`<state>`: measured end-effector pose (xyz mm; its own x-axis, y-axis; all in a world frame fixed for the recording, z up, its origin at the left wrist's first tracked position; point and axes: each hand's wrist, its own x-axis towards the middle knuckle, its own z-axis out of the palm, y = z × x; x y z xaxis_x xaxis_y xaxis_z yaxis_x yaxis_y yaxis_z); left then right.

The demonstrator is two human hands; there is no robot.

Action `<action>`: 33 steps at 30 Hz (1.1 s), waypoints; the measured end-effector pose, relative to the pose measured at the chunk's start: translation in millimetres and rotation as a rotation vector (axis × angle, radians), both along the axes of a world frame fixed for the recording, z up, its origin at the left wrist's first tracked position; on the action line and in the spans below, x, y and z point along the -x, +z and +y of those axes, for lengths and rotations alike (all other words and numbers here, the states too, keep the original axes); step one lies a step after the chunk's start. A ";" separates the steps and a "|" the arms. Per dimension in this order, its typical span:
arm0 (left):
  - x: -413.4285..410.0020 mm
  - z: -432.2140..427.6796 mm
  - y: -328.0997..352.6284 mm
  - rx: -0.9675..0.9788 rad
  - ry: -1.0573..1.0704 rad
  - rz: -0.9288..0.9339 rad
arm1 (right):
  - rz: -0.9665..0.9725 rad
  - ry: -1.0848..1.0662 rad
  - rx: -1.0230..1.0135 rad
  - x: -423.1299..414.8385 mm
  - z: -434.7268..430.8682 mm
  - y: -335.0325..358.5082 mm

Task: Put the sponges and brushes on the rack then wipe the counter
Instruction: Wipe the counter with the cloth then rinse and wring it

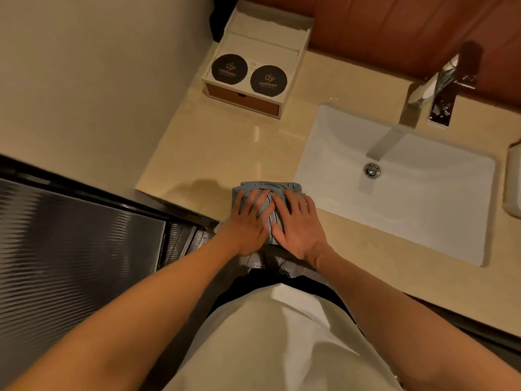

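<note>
A folded blue-grey cloth [270, 187] lies on the beige counter [225, 148] near its front edge, just left of the sink. My left hand [249, 221] and my right hand [296, 224] lie side by side on top of it, palms down and fingers spread, pressing it flat against the counter. Neither hand curls around the cloth. The hands cover most of the cloth; only its far edge and a strip between them show. No sponge, brush or rack is in view.
A white rectangular sink [408, 198] with a chrome faucet [439, 88] sits to the right. A white open box [253, 66] holding two dark round discs stands at the back left corner. A white container [514, 182] is at the right edge. Dark ribbed panel [70, 235] below left.
</note>
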<state>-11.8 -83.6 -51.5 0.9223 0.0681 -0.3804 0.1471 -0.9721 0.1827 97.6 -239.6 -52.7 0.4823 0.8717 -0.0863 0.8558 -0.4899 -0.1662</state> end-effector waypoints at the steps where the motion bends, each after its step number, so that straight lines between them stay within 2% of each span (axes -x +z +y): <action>1: -4.7 -2.2 -2.7 0.007 -0.045 -0.035 | -0.008 -0.033 -0.011 -2.4 -6.0 0.3; 6: -35.4 -41.6 -11.4 0.004 -0.240 -0.208 | -0.039 -0.182 0.016 -18.9 -55.0 8.6; 8: -48.2 -60.0 -7.5 0.040 -0.252 -0.181 | -0.051 -0.221 0.044 -24.6 -75.8 11.5; 12: -69.5 -104.0 -0.1 -0.037 -0.361 -0.046 | -0.066 -0.308 0.088 -31.1 -120.1 16.7; 14: -77.4 -120.0 -1.9 -0.027 -0.407 -0.061 | -0.063 -0.350 0.090 -32.2 -141.1 16.6; 17: -94.0 -142.2 -5.2 -0.003 -0.463 -0.180 | -0.048 -0.402 0.096 -37.2 -170.4 15.6; 19: -105.7 -164.5 -1.8 -0.073 -0.515 -0.105 | -0.047 -0.427 0.086 -43.4 -191.3 15.8; 20: -109.7 -176.8 0.1 -0.076 -0.516 -0.092 | -0.048 -0.435 0.080 -46.3 -203.0 15.8; 24: -124.3 -225.7 -5.3 0.063 -0.534 -0.281 | -0.061 -0.440 0.058 -60.8 -258.9 17.4; 29: -145.9 -309.7 -0.7 0.076 -0.506 -0.259 | -0.035 -0.434 0.046 -87.8 -340.1 19.6; 33: -162.8 -365.7 -9.2 0.085 -0.523 -0.282 | -0.043 -0.416 -0.045 -105.5 -400.4 21.2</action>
<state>151.0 -449.2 -60.7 0.8915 -0.4419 -0.1001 -0.4122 -0.8827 0.2259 203.1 -640.0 -31.5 0.7962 0.6045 -0.0246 0.5934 -0.7882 -0.1635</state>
